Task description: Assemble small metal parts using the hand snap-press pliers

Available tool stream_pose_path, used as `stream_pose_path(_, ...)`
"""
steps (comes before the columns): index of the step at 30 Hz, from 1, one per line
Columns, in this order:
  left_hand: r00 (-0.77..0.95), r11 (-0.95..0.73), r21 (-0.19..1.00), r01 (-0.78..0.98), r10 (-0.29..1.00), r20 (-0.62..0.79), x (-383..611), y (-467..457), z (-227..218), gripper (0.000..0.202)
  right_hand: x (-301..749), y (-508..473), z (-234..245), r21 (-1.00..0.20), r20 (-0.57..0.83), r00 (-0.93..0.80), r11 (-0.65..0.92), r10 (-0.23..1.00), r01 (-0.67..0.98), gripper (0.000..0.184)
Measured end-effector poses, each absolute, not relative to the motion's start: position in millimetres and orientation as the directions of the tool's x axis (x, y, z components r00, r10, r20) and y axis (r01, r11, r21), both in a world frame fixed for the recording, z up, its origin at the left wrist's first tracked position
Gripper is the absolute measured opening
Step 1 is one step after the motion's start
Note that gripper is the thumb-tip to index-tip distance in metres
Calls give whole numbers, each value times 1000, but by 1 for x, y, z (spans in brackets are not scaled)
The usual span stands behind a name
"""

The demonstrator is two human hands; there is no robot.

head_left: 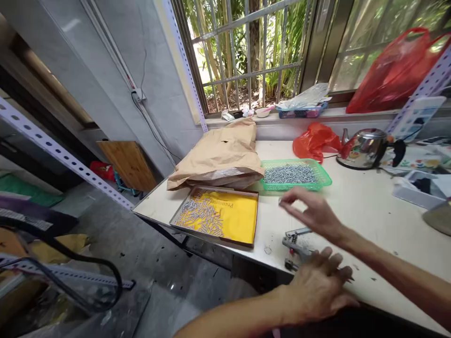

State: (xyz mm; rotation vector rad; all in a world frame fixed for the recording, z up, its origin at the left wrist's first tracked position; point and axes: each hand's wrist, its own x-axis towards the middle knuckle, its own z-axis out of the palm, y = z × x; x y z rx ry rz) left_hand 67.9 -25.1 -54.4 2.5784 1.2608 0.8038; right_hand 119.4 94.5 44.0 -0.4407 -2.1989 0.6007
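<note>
My left hand (317, 288) lies at the near edge of the white table (366, 206), fingers curled down over the end of a small metal hand tool (295, 244). My right hand (312, 211) hovers just above the table behind that tool, fingers stretched left and loosely apart, with nothing visible in them. It is nearest to a green plastic basket (322, 180) full of small silver metal pieces. Left of the hands, a shallow brown tray (211, 237) with a yellow lining holds a heap of the same silver pieces (200, 216).
A tan paper sack (221, 155) lies behind the tray. A steel kettle (362, 148), red plastic bags (315, 141) and white containers (416, 188) stand at the back right. A barred window (246, 56) is behind, perforated metal rails (59, 152) and clutter to the left.
</note>
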Motion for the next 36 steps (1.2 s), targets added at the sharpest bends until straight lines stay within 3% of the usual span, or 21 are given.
stream_pose_path(3,368,-509,288,811,827,425,22,-26,-28,29,110,148,74,-506,718,-372,809,588,300,16)
stream_pose_path(5,79,-203,307,930,925,372,-26,-23,-11,26,107,192,80,-497,718,-318,776,619,389,16)
stream_pose_path(8,-308,257,204,945,908,285,-103,-19,6,27,104,242,67,-482,634,-407,748,657,456,20)
stream_pose_path(12,-543,535,97,839,818,192,-173,-17,5,27,109,242,29,-429,543,-523,753,657,499,34)
stream_pose_path(17,-591,578,145,803,804,72,-191,-12,-11,20,138,165,-5,-395,461,-721,847,518,356,35)
stream_pose_path(21,-613,578,281,766,789,48,-194,-8,-11,14,159,120,-10,-460,352,-784,824,511,330,33)
stream_pose_path(25,-578,510,404,759,814,59,-201,-9,-7,15,142,104,-2,-529,362,-765,793,532,302,28)
stream_pose_path(28,-548,450,505,736,835,56,-198,-15,-7,21,101,96,1,-660,352,-729,708,588,253,24)
stream_pose_path(33,-553,235,851,469,830,76,-169,-29,-3,27,12,76,-4,-906,221,-702,409,677,109,19)
stream_pose_path(36,-557,164,873,459,819,138,-150,-38,4,25,-23,67,-4,-943,152,-714,317,684,102,22)
